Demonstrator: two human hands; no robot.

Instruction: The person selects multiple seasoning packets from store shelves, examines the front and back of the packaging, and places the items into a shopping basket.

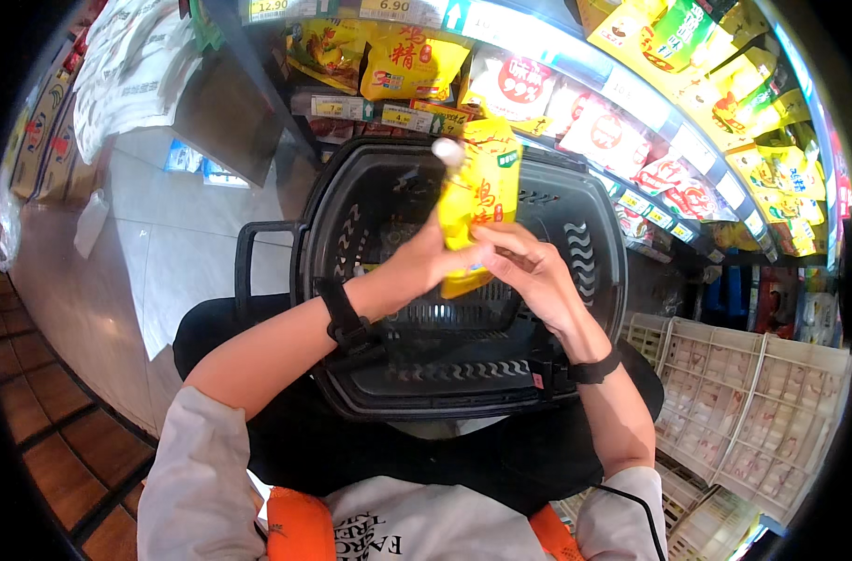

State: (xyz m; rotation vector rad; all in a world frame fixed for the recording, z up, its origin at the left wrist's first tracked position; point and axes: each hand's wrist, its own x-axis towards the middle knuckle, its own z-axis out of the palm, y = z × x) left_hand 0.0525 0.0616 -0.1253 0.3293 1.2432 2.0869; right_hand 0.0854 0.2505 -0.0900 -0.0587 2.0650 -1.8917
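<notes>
A yellow pouch of seasoning (485,175) bearing red writing is held up over a black plastic shopping basket (314,280). At the pouch's upper left corner a blurred white knob (448,151) sticks out, seemingly a cap. My left hand (426,256) grips the lower left side of the pouch, its fingers hidden behind it. My right hand (535,270) pinches the lower right side, thumb and fingers close to my left thumb. The basket stands in front of me between my knees, with its looped handle out at the left. Its inside is dark and partly covered by my forearms.
Ahead and to the right, shelves with price tags (408,118) carry yellow pouches (415,63) and white-and-red bags (517,84). White plastic crates (741,393) are stacked at the right. At the left are a dark display stand (229,112), white printed sheets (135,77) and cardboard boxes (54,133).
</notes>
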